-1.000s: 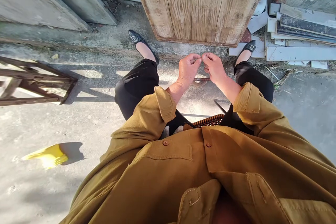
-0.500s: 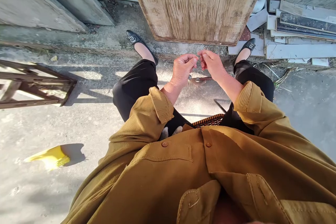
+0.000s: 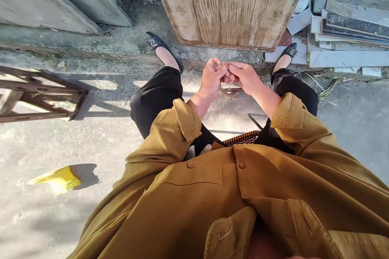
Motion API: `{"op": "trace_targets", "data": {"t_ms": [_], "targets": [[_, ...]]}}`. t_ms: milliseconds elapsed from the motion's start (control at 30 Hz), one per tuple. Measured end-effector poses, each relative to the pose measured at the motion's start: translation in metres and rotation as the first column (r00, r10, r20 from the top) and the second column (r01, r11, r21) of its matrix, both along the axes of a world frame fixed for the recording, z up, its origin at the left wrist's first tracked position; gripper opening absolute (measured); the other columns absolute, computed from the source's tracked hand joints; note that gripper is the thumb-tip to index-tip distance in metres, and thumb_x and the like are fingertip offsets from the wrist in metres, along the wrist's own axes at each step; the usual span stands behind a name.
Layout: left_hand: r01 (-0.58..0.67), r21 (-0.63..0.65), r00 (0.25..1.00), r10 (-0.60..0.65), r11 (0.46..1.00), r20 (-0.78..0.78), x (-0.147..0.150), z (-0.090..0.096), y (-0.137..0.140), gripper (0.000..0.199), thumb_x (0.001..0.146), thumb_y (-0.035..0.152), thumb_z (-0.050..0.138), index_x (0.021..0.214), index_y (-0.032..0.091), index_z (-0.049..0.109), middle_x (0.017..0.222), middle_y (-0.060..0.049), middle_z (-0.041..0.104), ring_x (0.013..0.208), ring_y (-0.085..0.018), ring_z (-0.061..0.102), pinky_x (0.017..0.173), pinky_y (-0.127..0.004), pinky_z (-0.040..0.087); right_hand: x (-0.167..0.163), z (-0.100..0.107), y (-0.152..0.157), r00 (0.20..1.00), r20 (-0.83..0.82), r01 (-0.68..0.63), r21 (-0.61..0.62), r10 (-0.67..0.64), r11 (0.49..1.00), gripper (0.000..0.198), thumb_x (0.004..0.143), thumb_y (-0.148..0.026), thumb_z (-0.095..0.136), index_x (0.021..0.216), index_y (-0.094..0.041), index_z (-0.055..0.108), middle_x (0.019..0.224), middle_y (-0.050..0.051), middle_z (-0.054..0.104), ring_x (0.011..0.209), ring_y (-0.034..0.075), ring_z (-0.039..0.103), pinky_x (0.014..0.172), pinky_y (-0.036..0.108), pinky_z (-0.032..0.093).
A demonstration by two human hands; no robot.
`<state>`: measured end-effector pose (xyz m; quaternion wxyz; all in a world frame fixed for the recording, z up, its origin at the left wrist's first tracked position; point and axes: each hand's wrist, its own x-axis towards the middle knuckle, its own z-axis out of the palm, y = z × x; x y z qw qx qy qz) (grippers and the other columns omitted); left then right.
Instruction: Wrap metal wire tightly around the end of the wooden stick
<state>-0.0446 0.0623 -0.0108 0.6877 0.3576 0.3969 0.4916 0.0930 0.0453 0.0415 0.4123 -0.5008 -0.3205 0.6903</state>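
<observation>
My left hand (image 3: 212, 77) and my right hand (image 3: 244, 76) meet above the ground between my knees. The fingers of both are bent into a pinch, thumbs and fingertips touching each other. Whatever lies between the fingertips is too small or hidden to make out. Just below the hands, partly covered by them, a curved, light-coloured tool with a reddish-brown handle (image 3: 231, 91) lies on the ground.
A planked wooden panel (image 3: 225, 8) stands ahead. White and dark boards (image 3: 349, 58) are piled at the right. A wooden frame (image 3: 39, 93) is at the left, with a yellow glove-like item (image 3: 57, 179) on the concrete. A woven seat edge (image 3: 243, 139) shows beneath me.
My two hands have come closer together, from a small gap to fingertips touching. The view has shifted slightly; the surroundings are otherwise the same.
</observation>
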Motion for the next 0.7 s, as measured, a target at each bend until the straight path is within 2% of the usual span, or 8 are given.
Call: {"op": "trace_targets", "data": {"t_ms": [200,300,367,467,567,633,700], "targets": [[0.03,0.068,0.998,-0.026,0.997,-0.05,0.002,0.003,-0.004,0.058,0.096,0.062,0.094,0.098,0.028,0.047,0.06,0.01,0.058,0.049,-0.013,0.06,0.051,-0.023,0.05,0.0,0.007,-0.001,0.995,0.094,-0.033,0.028,0.03,0.999,0.033,0.108,-0.041,0.085,0.089,-0.019,0.07,0.061,-0.006,0.06,0.053,0.007,0.057,0.053,0.016,0.05],[0.05,0.123,0.995,-0.039,0.991,-0.09,0.002,-0.009,-0.006,0.059,0.096,0.07,0.09,0.101,0.029,0.049,0.062,0.008,0.058,0.054,-0.015,0.065,0.057,-0.026,0.054,-0.001,0.007,-0.002,0.989,0.145,-0.045,0.047,0.037,0.998,0.041,0.11,-0.045,0.083,0.083,-0.02,0.065,0.057,-0.006,0.057,0.052,0.008,0.056,0.05,0.016,0.048],[0.056,0.203,0.986,-0.023,0.978,-0.163,-0.002,-0.022,-0.004,0.059,0.097,0.076,0.085,0.108,0.028,0.053,0.069,0.005,0.062,0.064,-0.019,0.072,0.066,-0.031,0.06,0.0,0.006,-0.002,0.985,0.172,-0.043,0.045,0.035,0.998,0.039,0.11,-0.047,0.082,0.086,-0.02,0.067,0.056,-0.006,0.056,0.052,0.008,0.055,0.05,0.016,0.048],[0.108,0.382,0.931,0.042,0.918,-0.362,-0.016,-0.034,0.002,0.064,0.097,0.079,0.082,0.127,0.027,0.059,0.099,-0.006,0.076,0.098,-0.028,0.082,0.09,-0.042,0.066,0.004,0.007,0.0,0.977,0.213,-0.024,0.021,0.019,0.999,0.032,0.11,-0.044,0.082,0.095,-0.018,0.072,0.059,-0.006,0.058,0.052,0.008,0.056,0.052,0.015,0.051],[0.214,0.53,0.82,0.144,0.821,-0.554,-0.033,-0.031,0.01,0.07,0.099,0.073,0.08,0.15,0.029,0.06,0.142,-0.015,0.075,0.134,-0.035,0.075,0.109,-0.049,0.063,0.007,0.012,0.001,0.966,0.254,-0.035,-0.018,0.038,0.999,0.025,0.108,-0.037,0.084,0.097,-0.017,0.075,0.067,-0.003,0.067,0.055,0.008,0.061,0.053,0.016,0.055],[0.287,0.576,0.761,0.183,0.766,-0.622,-0.041,-0.025,0.013,0.063,0.104,0.068,0.073,0.154,0.03,0.063,0.155,-0.014,0.072,0.146,-0.035,0.068,0.114,-0.05,0.062,0.008,0.015,0.002,0.959,0.275,-0.06,-0.043,0.069,0.997,0.024,0.106,-0.032,0.087,0.093,-0.016,0.075,0.075,0.0,0.074,0.057,0.008,0.064,0.054,0.018,0.056],[0.358,0.586,0.705,0.201,0.727,-0.68,-0.046,-0.019,0.016,0.053,0.113,0.065,0.059,0.152,0.03,0.066,0.157,-0.01,0.074,0.151,-0.029,0.065,0.12,-0.05,0.059,0.009,0.016,0.003,0.953,0.287,-0.085,-0.058,0.098,0.995,0.025,0.105,-0.03,0.088,0.089,-0.015,0.075,0.079,0.002,0.077,0.057,0.009,0.065,0.053,0.018,0.057]]}}
